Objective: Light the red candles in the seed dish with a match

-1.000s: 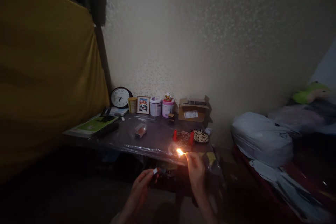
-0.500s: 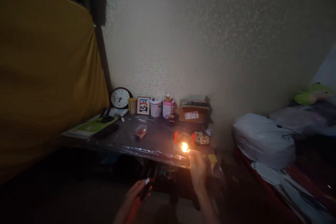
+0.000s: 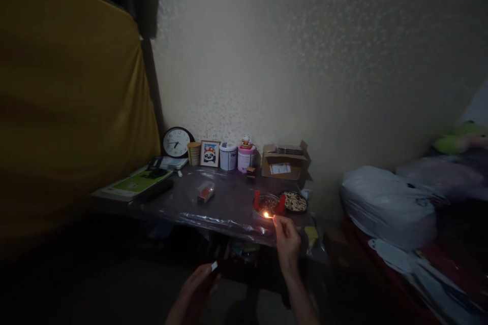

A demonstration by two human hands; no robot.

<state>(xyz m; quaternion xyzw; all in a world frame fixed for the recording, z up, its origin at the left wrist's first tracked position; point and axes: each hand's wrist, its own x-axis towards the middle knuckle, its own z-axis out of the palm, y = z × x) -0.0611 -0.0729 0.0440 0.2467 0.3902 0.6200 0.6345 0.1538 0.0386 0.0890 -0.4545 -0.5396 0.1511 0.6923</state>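
Head view: right hand point(image 3: 286, 241) pinches a thin lit matchstick point(image 3: 270, 217), just nearer than two upright red cylinders point(image 3: 282, 204); left hand point(image 3: 195, 285), apart, grips a small white-ended object point(image 3: 214, 266). Held overlong, the match could burn the hand; dropped, the glossy dark tabletop point(image 3: 224, 208).

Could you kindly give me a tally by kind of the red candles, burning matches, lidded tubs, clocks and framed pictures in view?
Red candles: 2
Burning match: 1
Lidded tubs: 2
Clock: 1
Framed picture: 1
Total: 7
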